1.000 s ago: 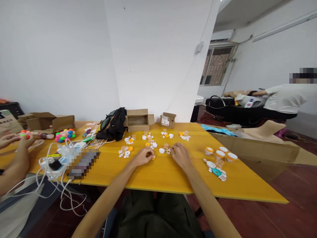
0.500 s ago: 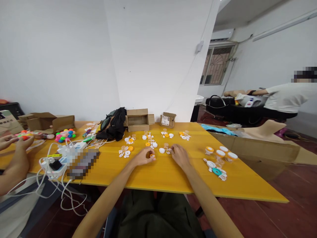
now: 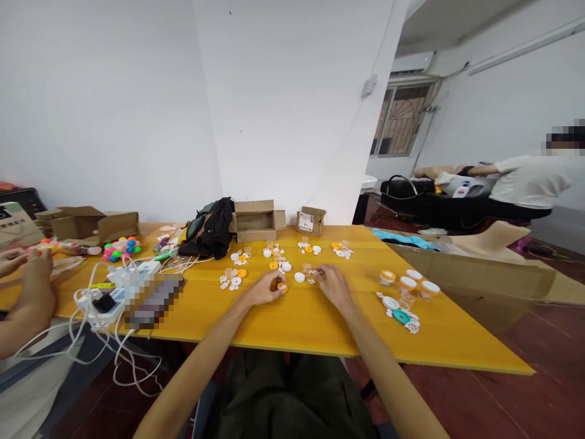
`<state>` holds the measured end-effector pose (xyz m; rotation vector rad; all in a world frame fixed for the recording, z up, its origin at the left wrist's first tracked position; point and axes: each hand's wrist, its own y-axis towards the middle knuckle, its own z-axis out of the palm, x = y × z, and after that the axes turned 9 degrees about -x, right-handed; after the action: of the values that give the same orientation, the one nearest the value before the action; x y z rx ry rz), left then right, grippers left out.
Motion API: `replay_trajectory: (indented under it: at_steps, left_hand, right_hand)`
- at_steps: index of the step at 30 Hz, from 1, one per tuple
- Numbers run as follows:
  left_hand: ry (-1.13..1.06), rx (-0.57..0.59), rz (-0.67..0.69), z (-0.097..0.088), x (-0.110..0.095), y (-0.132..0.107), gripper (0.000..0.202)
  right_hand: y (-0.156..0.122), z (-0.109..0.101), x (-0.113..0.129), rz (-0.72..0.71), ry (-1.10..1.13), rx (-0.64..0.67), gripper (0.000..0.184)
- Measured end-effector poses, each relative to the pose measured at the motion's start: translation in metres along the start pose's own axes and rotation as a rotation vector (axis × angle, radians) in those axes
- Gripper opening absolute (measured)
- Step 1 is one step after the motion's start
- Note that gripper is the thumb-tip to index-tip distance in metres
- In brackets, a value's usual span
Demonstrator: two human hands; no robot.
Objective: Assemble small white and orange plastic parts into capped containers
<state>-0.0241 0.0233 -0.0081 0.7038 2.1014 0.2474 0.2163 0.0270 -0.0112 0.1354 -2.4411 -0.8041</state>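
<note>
Fingers of your left hand [image 3: 262,289]: bent round and pinching a small orange cap [image 3: 282,287] with a pale top, thumb on the side nearer you.
Orange cap: at the tips of your left thumb and fingers, its right side sticking out past them toward your other hand; whether it touches the desk [image 3: 292,326] you cannot tell from this view.
Fingers of your right hand [image 3: 334,283]: loosely bent over the desk, back of the hand up; what lies under the tips is hidden, so you cannot tell whether they grip anything.
Small white pieces [image 3: 311,281]: flat on the desk, just beside your right fingertips.
Clear cup [image 3: 306,269]: just beyond those pieces, between your two hands and nearer the right.
White disc [image 3: 299,277]: flat on the desk between your hands, just left of the pieces.
Orange disc [image 3: 241,274]: left of your left hand, in a cluster with white parts.
Lidded jars [image 3: 408,283]: four, grouped well to the right of your right hand.
Teal disc [image 3: 401,316]: nearer you than the jars, among white parts.
Back of the desk: a black backpack [image 3: 212,228] beside an open cardboard box [image 3: 255,224], with a smaller box [image 3: 311,221] to the right.
</note>
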Motion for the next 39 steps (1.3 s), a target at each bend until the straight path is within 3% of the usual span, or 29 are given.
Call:
replay_trajectory:
  at_steps: [7,13,18,21,24,29,34,39]
  left_hand:
    - [-0.047,0.003,-0.016,-0.001,-0.005,0.000,0.014]
    - [-0.114,-0.011,-0.056,0.000,-0.003,0.001,0.022]
    - [-0.218,-0.023,-0.098,0.002,-0.002,0.001,0.030]
    - [-0.290,-0.011,-0.110,0.002,-0.005,0.001,0.033]
    - [-0.344,-0.001,-0.106,0.003,-0.006,0.001,0.033]
    - [-0.403,-0.015,-0.119,0.004,-0.005,0.000,0.039]
    - [-0.433,-0.013,-0.168,0.004,-0.003,-0.001,0.049]
    - [-0.450,-0.012,-0.175,0.005,-0.002,-0.001,0.049]
  right_hand:
    - [-0.001,0.000,0.008,-0.064,0.023,0.105,0.015]
    - [-0.006,0.007,0.016,-0.253,0.041,0.036,0.019]
    - [-0.011,0.015,0.022,-0.353,0.000,0.062,0.018]
    - [-0.012,0.015,0.025,-0.349,0.069,0.084,0.019]
    - [-0.011,0.016,0.030,-0.328,0.304,0.099,0.015]
    - [-0.008,0.020,0.036,-0.185,0.613,0.236,0.015]
    - [-0.009,0.024,0.037,-0.123,0.672,0.295,0.016]
    - [-0.009,0.028,0.038,-0.117,0.653,0.254,0.019]
